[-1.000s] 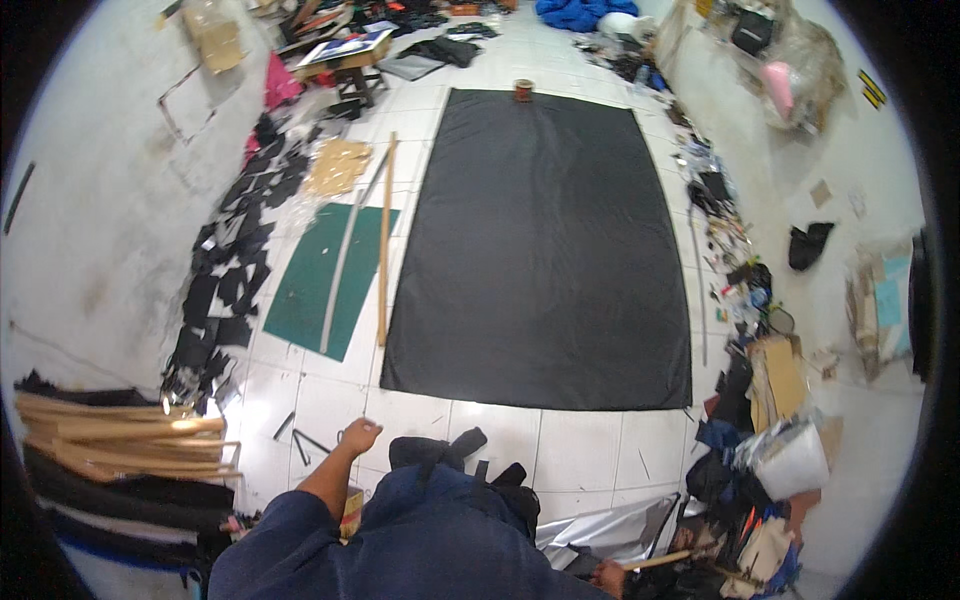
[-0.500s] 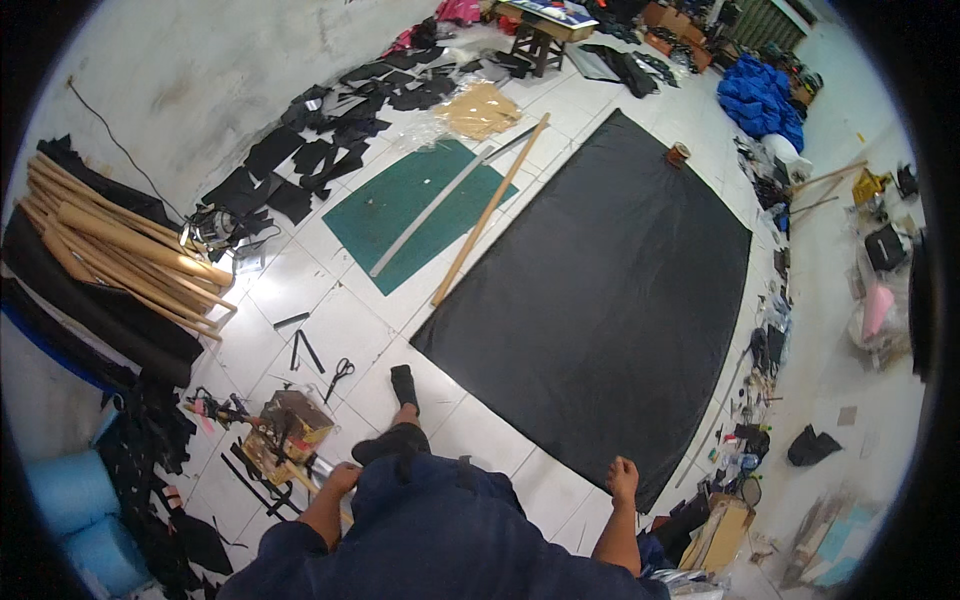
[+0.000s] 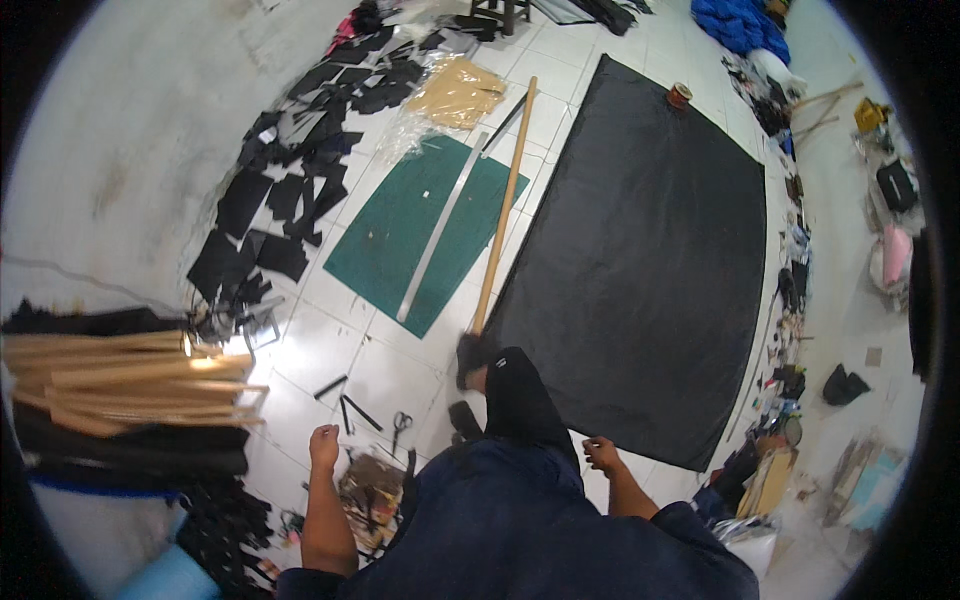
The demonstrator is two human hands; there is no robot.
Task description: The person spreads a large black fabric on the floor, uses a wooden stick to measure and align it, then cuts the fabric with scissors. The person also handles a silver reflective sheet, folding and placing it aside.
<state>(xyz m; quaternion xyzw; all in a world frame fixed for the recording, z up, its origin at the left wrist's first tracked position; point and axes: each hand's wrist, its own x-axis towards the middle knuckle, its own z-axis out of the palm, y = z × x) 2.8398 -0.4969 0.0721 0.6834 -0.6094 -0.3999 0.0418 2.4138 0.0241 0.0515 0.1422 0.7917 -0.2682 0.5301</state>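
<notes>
On the white tiled floor (image 3: pixel 560 110) our big black sheet (image 3: pixel 650 260) lies spread flat beside the wooden pole (image 3: pixel 503 205) and green mat (image 3: pixel 425 235), while our left hand (image 3: pixel 324 446) and right hand (image 3: pixel 601 455) hang loose, gripping nothing, cutting seemingly not begun.

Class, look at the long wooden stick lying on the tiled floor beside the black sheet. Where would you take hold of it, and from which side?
Probably grip the wooden stick at its near end, coming from above: that end lies by the person's foot, closest to the hands, and the stick lies flat.
</notes>
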